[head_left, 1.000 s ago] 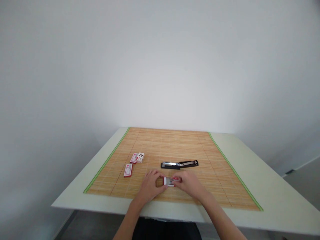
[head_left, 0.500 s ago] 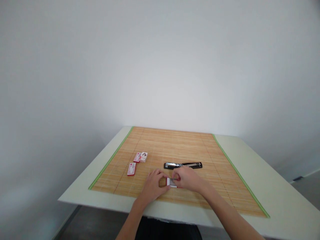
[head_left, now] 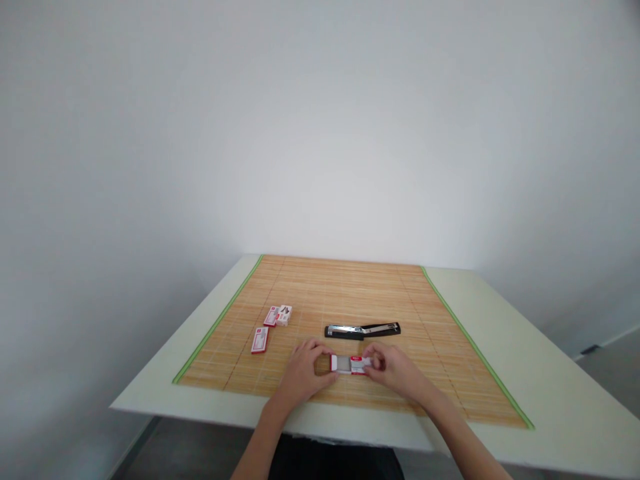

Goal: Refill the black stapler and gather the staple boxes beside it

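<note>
A small red-and-white staple box [head_left: 358, 365] lies on the mat in front of me, its inner tray pulled out toward the left and showing a grey row of staples. My left hand [head_left: 304, 371] pinches the tray's left end between thumb and fingers. At the sleeve's right end, the thumb and fingers of my right hand [head_left: 389, 367] are closed on the box. Just beyond both hands rests a black stapler [head_left: 345, 331], unfolded flat, with its metal channel exposed.
Three more small boxes are on the left: one red-and-white box [head_left: 259, 340] nearer me, another [head_left: 271, 316] farther back, touching a white box [head_left: 284, 315]. A bamboo mat [head_left: 345, 287] with green edges covers the middle of the white table [head_left: 550, 400]. A wall stands behind.
My right hand has moved right, from over the open tray to the sleeve's right end, uncovering the box's printed sleeve. My left hand keeps its hold. The view has shifted slightly.
</note>
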### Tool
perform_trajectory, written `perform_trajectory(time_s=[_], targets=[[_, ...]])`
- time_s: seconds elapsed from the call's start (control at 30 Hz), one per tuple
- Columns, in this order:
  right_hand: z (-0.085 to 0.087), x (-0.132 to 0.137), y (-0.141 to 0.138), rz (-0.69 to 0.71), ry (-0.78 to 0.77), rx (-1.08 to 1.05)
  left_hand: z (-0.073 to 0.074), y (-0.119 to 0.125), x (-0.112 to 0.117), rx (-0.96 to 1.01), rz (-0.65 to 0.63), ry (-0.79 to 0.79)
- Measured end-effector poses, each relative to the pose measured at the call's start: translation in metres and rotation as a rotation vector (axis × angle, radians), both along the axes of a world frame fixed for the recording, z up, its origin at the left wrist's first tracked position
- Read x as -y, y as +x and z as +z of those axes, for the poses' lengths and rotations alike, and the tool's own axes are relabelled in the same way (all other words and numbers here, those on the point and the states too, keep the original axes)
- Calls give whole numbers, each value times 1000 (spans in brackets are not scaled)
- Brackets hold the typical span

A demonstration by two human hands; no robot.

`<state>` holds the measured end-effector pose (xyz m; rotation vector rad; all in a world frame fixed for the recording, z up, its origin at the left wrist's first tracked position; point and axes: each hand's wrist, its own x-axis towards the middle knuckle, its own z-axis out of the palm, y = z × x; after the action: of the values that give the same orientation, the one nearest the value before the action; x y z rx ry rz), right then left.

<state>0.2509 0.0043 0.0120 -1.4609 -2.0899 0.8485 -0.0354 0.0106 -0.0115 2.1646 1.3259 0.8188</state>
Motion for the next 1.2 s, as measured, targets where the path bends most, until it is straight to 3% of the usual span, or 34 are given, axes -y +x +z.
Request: perform_trajectory(time_s=[0.23, 0.5, 0.67, 0.77, 0.87, 1.03, 1.2], targets=[[-7, 7, 21, -9, -41, -34, 3, -6, 0, 3, 0, -59], [-14, 0, -7, 24, -32, -30, 6, 12, 0, -35, 24, -51], [-4, 2, -11, 1, -14, 19, 0, 7, -5, 47, 4, -54], [7, 7, -20, -38, 36, 46, -4, 3, -19, 135, 128, -52], [14, 10, -37, -34, 69, 94, -6, 7, -38, 90, 215, 24], [9, 9, -54, -55, 70, 130, -7, 17, -58, -62, 137, 42], [8, 5, -48, -57, 109, 76, -8, 15, -51, -64, 69, 27]])
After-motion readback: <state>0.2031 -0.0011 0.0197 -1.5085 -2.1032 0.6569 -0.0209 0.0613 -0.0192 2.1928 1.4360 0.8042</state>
